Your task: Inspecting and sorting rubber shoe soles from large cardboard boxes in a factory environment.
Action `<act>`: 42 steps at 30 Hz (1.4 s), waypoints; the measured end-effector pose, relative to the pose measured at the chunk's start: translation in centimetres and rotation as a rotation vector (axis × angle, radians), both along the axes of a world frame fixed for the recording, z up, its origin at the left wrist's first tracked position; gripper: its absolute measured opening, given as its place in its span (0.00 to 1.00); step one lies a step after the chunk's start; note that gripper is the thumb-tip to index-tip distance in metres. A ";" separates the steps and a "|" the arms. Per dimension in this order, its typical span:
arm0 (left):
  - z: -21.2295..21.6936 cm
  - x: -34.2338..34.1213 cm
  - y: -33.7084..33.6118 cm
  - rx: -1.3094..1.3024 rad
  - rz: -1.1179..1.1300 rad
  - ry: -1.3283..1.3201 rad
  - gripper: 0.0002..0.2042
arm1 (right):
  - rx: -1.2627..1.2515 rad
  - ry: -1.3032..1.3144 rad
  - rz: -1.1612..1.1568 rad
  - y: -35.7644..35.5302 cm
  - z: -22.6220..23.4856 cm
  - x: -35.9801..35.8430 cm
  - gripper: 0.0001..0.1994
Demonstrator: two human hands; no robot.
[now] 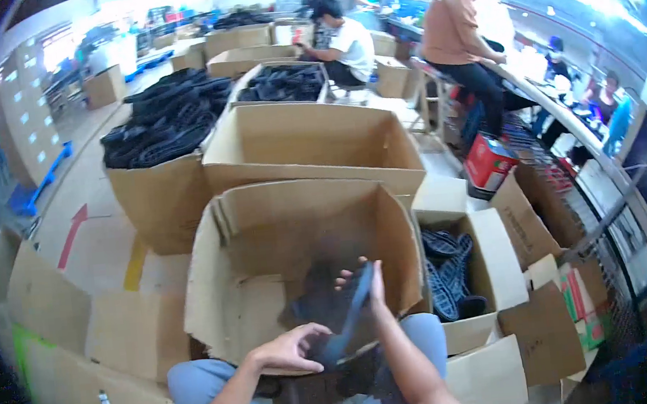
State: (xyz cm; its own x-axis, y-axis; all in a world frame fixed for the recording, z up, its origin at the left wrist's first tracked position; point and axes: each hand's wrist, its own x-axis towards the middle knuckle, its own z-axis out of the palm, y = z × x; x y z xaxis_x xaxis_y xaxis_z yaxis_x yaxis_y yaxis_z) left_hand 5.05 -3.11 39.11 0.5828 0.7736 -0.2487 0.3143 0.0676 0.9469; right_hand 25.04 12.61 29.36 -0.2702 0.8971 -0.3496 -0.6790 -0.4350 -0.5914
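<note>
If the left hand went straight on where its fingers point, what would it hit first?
Probably the lower part of the dark blue, flat piece held in the right hand. It lies just beyond the left hand, though blur and unclear depth hide whether the two touch.

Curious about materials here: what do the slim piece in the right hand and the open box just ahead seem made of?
Slim piece: perhaps rubber or foam; it looks dark blue-grey and matt, though blurred. Open box: likely cardboard, dull brown, with bent, uneven edges.
</note>
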 end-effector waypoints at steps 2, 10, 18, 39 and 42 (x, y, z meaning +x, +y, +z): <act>0.2 0.3 -0.4 -0.118 0.041 -0.024 0.36 | -0.052 0.048 0.007 -0.5 -0.2 0.0 0.25; 1.1 1.9 1.4 0.076 0.107 -0.078 0.34 | -0.023 0.067 -0.018 1.6 0.0 1.0 0.24; 0.5 2.4 1.7 0.084 0.121 -0.145 0.36 | -0.061 0.008 -0.001 1.0 0.2 0.5 0.23; -2.3 -2.9 3.4 -0.650 1.228 -1.328 0.41 | -0.108 -0.347 0.287 -1.4 0.8 -1.0 0.16; -2.7 -3.5 2.9 -0.626 1.206 -1.329 0.41 | -0.122 -0.336 0.260 -1.8 1.3 -1.8 0.17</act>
State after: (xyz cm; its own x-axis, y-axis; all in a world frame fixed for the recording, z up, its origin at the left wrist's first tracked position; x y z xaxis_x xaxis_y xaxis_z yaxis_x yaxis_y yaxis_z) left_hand 1.52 -0.19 36.41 -0.1004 0.8462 -0.5233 -0.9651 0.0450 0.2579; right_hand 23.26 10.80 30.65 -0.3350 0.7611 -0.5554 -0.3168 -0.6461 -0.6944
